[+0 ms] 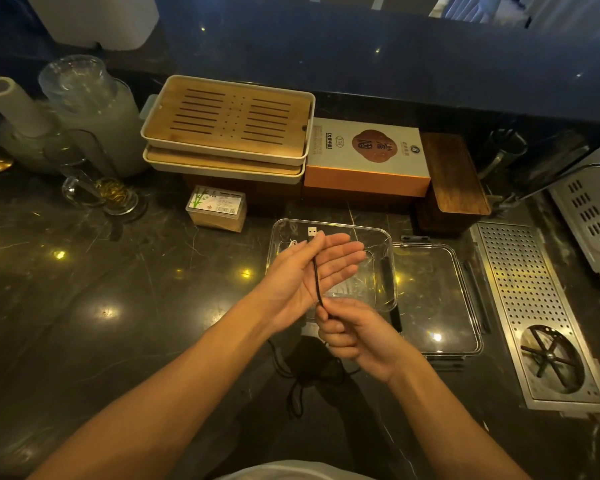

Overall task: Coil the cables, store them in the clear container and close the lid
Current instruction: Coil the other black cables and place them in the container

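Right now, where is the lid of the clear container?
In the head view the lid lies flat on the dark counter, right of the open clear container and left of the perforated metal drain tray.

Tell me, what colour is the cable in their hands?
Black cable, silver plug; head view.
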A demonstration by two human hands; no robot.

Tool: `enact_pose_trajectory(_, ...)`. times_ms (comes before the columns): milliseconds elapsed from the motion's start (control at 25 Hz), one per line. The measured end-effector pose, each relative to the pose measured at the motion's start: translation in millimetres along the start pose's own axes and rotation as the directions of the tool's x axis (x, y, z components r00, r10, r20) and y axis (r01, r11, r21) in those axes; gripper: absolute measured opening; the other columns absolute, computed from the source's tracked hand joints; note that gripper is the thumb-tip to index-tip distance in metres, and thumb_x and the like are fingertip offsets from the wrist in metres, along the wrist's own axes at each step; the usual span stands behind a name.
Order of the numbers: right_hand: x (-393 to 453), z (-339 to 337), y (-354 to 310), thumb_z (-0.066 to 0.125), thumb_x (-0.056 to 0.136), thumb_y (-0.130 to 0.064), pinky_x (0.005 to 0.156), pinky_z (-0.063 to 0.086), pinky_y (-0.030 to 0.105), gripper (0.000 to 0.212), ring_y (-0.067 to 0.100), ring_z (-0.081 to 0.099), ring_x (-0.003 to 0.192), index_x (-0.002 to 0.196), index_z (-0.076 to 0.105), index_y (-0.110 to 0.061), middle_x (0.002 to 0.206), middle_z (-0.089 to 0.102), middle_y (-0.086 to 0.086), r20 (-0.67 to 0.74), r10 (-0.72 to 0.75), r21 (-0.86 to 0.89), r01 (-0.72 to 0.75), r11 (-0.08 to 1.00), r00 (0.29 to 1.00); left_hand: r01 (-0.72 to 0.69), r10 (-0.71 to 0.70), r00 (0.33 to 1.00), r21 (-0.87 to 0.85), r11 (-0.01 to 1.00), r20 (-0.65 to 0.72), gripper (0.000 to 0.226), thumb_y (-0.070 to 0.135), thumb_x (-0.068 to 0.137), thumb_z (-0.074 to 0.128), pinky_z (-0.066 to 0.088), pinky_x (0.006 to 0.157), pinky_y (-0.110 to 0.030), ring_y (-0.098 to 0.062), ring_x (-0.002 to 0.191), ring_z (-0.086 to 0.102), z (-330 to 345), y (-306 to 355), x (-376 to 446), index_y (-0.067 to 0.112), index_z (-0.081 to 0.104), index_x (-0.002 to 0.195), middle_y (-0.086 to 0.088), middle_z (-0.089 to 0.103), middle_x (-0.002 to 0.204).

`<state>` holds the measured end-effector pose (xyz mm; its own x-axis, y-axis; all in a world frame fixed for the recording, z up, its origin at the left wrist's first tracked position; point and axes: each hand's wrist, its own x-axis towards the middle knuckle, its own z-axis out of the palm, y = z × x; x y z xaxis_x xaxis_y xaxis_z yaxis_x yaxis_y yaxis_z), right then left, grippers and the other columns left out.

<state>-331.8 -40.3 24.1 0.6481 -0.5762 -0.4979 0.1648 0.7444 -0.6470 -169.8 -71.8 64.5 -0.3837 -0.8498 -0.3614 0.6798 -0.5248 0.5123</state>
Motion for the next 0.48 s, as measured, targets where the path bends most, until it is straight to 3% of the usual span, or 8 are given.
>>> enact_pose_trajectory(80, -1.2, 2.2, 0.5, 0.056, 0.102, -0.038, 0.049, 0.032, 0.023, 0.035, 0.012, 0.028, 0.051, 0.075, 0.054, -0.015, 0.061, 0.033, 0.0, -0.128, -0.007, -0.158, -0.014, 0.987, 0.992, -0.001, 0.001, 1.0, 0.014, 1.0, -0.013, 0.047, 0.031, 0.109, 0.034, 0.059, 0.092, -0.034, -0.031, 0.111, 0.071, -1.5, 4.9, 0.5, -0.004, 0.06, 0.128, -0.026, 0.069, 0.122)
enact_pose_trajectory(160, -1.1, -1.2, -0.3, 0.058, 0.098, -0.047, 0.063, 0.049, 0.029, 0.042, 0.014, 0.039, 0.053, 0.07, 0.052, -0.017, 0.059, 0.036, 0.002, -0.199, -0.031, -0.289, -0.028, 0.957, 0.98, 0.022, -0.022, 1.0, 0.008, 1.0, -0.007, 0.05, 0.033, 0.109, 0.03, 0.061, 0.087, -0.033, -0.028, 0.104, 0.074, -2.2, 8.2, -0.4, -0.003, 0.062, 0.125, -0.023, 0.073, 0.114)
enact_pose_trajectory(280, -1.6, -15.2, -7.9, 0.071, 0.091, -0.052, 0.078, 0.051, 0.034, 0.043, 0.015, 0.047, 0.058, 0.068, 0.055, -0.019, 0.061, 0.043, 0.002, -0.172, -0.058, -0.386, -0.013, 0.923, 0.983, 0.058, -0.06, 0.998, 0.059, 0.997, 0.028, 0.053, 0.034, 0.109, 0.029, 0.062, 0.077, -0.029, -0.022, 0.09, 0.076, -1.8, 8.1, -5.0, -0.002, 0.065, 0.121, -0.017, 0.077, 0.1)
enact_pose_trajectory(360, -4.8, -27.4, -22.0, 0.072, 0.09, -0.039, 0.069, 0.05, 0.031, 0.03, 0.015, 0.048, 0.061, 0.076, 0.058, -0.016, 0.067, 0.046, 0.003, -0.058, -0.007, -0.375, -0.015, 0.927, 0.998, 0.096, -0.105, 0.992, 0.127, 0.987, 0.065, 0.053, 0.036, 0.108, 0.032, 0.062, 0.074, -0.027, -0.02, 0.085, 0.077, -3.3, 9.0, -9.1, -0.002, 0.064, 0.125, -0.016, 0.077, 0.096)
enact_pose_trajectory(480, -11.0, -38.4, -52.4, 0.067, 0.092, -0.02, 0.042, 0.037, 0.019, 0.017, 0.008, 0.045, 0.051, 0.088, 0.06, -0.005, 0.071, 0.049, 0.005, 0.085, 0.159, -0.399, -0.112, 0.91, 0.984, 0.17, -0.196, 0.977, 0.262, 0.95, 0.078, 0.047, 0.033, 0.104, 0.044, 0.062, 0.07, -0.025, -0.018, 0.079, 0.077, -6.8, 10.7, -15.2, -0.003, 0.064, 0.128, -0.016, 0.077, 0.094)
